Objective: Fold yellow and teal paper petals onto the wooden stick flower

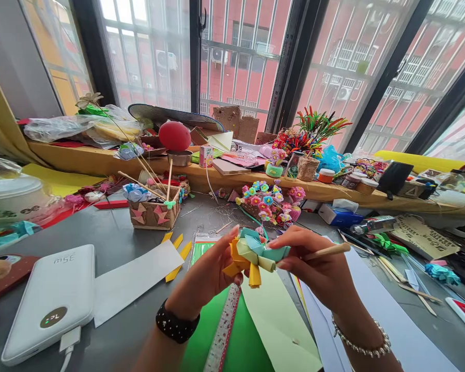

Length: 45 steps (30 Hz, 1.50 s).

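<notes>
I hold a folded paper flower (256,253) of yellow, pale green and blue strips above the grey table (116,237). My left hand (205,274) pinches its left side, fingers closed round the yellow petals. My right hand (313,263) grips the flower's right side together with a thin wooden stick (329,251) that points right. Under my hands lie a green sheet (240,336), a pale green strip (279,320) and a patterned ruler (225,330).
A white power bank (50,299) and white paper (135,279) lie at the left. A cardboard box with sticks (155,212) and a basket of paper flowers (271,201) stand behind. The yellow sill (81,157) holds craft clutter and a red ball (174,135). White sheets (387,320) lie at the right.
</notes>
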### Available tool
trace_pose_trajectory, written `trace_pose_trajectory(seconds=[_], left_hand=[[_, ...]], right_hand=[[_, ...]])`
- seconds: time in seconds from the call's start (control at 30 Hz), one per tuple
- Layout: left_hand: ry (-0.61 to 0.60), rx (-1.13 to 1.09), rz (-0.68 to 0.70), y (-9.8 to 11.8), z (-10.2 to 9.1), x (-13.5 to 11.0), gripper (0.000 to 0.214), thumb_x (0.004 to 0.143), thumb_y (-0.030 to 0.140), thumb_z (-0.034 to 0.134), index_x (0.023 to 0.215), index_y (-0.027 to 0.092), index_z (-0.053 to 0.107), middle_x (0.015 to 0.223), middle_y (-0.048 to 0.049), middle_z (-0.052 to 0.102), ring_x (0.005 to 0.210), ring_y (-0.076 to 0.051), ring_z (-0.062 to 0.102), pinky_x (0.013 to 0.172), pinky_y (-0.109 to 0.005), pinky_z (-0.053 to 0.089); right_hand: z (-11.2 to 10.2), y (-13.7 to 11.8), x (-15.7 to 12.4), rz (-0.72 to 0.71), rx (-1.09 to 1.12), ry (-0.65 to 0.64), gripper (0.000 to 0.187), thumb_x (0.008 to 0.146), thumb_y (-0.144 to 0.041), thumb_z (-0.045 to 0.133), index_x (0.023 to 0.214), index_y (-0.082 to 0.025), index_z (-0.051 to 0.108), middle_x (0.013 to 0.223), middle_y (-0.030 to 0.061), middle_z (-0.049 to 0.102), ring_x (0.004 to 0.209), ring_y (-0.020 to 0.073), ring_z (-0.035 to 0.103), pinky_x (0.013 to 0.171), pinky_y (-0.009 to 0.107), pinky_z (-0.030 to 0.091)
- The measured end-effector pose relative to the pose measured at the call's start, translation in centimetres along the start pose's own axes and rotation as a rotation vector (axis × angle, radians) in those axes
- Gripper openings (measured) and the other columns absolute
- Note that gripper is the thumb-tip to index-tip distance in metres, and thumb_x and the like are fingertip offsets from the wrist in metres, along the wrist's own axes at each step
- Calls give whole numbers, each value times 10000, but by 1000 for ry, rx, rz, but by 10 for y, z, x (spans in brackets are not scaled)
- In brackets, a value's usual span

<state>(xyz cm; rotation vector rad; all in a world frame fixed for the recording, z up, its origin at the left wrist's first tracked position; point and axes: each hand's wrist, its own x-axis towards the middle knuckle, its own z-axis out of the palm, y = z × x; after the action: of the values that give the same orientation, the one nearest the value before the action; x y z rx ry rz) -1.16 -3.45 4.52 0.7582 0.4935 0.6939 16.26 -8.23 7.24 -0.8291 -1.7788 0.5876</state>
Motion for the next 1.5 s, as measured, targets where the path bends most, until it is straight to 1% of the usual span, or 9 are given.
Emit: trace_pose_trajectory(seconds=[0.2, 0.33, 0.4, 0.47, 0.6, 0.7, 0.8, 1.03, 1.5], left_hand=[[-66, -3, 81, -3, 1, 2, 366, 703, 506, 563, 712, 144, 617, 553, 0, 594, 459, -71, 553, 409, -132, 429], [-101, 97, 33, -6, 2, 6, 480, 752, 583, 423, 778, 138, 602, 545, -19, 585, 472, -92, 565, 446, -173, 447], [-25, 201, 82, -6, 3, 7, 530, 768, 611, 341, 860, 151, 588, 576, -24, 599, 514, -124, 593, 527, -239, 479], [163, 377, 260, -6, 3, 7, 511, 795, 588, 304, 896, 169, 578, 709, -39, 628, 622, -151, 619, 637, -298, 483], [578, 908, 873, -9, 12, 1, 254, 834, 388, 416, 819, 185, 569, 816, -26, 609, 755, -152, 577, 710, -288, 436], [537, 1255, 1254, -16, 22, -3, 31, 761, 216, 571, 762, 186, 576, 741, -7, 595, 708, -140, 554, 664, -266, 428], [554, 1425, 1421, -24, 27, -2, 96, 731, 146, 607, 819, 179, 585, 745, -12, 622, 684, -141, 549, 652, -276, 414], [627, 1499, 1515, -29, 27, 4, 111, 705, 116, 638, 788, 170, 588, 700, -14, 645, 646, -144, 544, 638, -284, 401], [749, 1496, 1408, -30, 23, 3, 74, 736, 166, 607, 796, 186, 568, 720, -10, 632, 665, -151, 557, 662, -283, 408]], right_hand=[[2, -2, -1, 73, 32, 66, 111, 722, -296, 648, 824, -257, 636, 720, -7, 573, 522, 90, 408, 452, 222, 305], [3, -3, 0, 115, 31, 125, 103, 717, -318, 647, 793, -253, 623, 559, -48, 490, 475, 80, 356, 435, 209, 277], [4, -3, 1, 142, 26, 173, 118, 701, -329, 657, 757, -237, 607, 519, -60, 446, 460, 76, 336, 422, 203, 260], [4, -3, 1, 182, -2, 230, 153, 678, -335, 674, 721, -216, 588, 493, -70, 403, 439, 68, 305, 401, 196, 233], [6, 0, 2, 241, -80, 318, 218, 654, -342, 687, 649, -186, 534, 461, -83, 350, 420, 60, 277, 379, 187, 216], [10, 3, 2, 228, -111, 353, 260, 670, -352, 668, 606, -180, 484, 513, -59, 417, 456, 72, 363, 405, 193, 279], [14, 3, 1, 202, -155, 341, 246, 687, -323, 655, 611, -181, 468, 568, -38, 479, 507, 91, 434, 447, 205, 340], [19, 2, 0, 234, -201, 320, 239, 717, -340, 619, 601, -176, 489, 564, -24, 525, 520, 106, 478, 484, 222, 383], [17, -5, 4, 299, -325, 230, 323, 819, -381, 477, 603, -161, 573, 543, -12, 547, 471, 91, 422, 439, 216, 303]])
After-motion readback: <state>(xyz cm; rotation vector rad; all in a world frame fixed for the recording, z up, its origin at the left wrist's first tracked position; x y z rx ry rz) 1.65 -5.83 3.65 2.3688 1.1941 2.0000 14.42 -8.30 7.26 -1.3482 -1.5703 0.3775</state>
